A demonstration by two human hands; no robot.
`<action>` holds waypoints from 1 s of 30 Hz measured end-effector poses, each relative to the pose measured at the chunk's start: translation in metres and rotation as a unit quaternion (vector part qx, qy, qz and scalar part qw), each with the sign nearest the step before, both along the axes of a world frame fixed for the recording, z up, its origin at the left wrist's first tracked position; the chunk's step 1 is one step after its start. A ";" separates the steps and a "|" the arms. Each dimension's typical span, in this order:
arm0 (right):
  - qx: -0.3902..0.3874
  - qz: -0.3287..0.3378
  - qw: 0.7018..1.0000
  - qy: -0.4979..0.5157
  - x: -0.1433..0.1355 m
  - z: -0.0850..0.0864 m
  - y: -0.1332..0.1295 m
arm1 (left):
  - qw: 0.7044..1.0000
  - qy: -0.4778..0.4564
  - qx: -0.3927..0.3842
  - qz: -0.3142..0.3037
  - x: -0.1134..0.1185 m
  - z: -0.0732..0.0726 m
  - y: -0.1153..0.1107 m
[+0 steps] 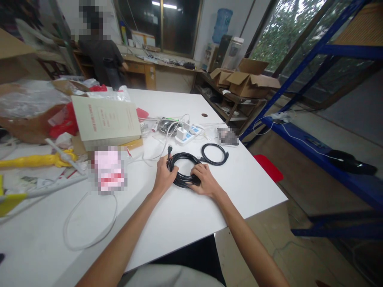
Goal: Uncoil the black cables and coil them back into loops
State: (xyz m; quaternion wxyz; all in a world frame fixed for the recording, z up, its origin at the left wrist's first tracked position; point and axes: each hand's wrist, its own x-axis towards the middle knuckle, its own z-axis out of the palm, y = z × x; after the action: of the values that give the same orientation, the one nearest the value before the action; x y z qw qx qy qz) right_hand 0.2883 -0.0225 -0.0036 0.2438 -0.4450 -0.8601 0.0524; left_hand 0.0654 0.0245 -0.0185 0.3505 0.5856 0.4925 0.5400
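Observation:
A thick coil of black cable [183,184] lies on the white table [251,191], held from both sides. My left hand [164,173] is closed around the coil's left edge, where a black connector [170,149] sticks up above the fingers. On the right edge, my right hand [205,179] grips the coil with bent fingers. Just behind my right hand rests a smaller loop of black cable [225,160], with its connector at the right.
Behind the coil is a white power strip [183,139] with plugs and cords. A booklet [107,119], a pink item [109,169] and a yellow tool [38,161] lie left. A blue rack [311,159] stands right; a person [101,56] is at the back.

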 end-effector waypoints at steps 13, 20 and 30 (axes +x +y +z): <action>0.012 -0.085 0.984 0.157 0.009 0.001 0.003 | 0.993 0.075 0.092 -0.011 -0.001 -0.010 0.004; 0.056 -0.248 0.951 0.175 0.039 -0.018 0.020 | 0.994 0.052 0.095 -0.007 0.001 0.005 -0.003; 0.030 -0.312 0.949 0.040 0.060 -0.029 0.020 | 0.993 0.037 0.110 -0.004 0.005 0.019 -0.015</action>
State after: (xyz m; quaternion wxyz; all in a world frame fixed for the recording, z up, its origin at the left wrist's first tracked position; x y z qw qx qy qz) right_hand 0.3479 -0.0028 -0.0331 0.2953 -0.6808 -0.6694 -0.0348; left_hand 0.0700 0.0098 0.0006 0.2671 0.6425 0.4403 0.5674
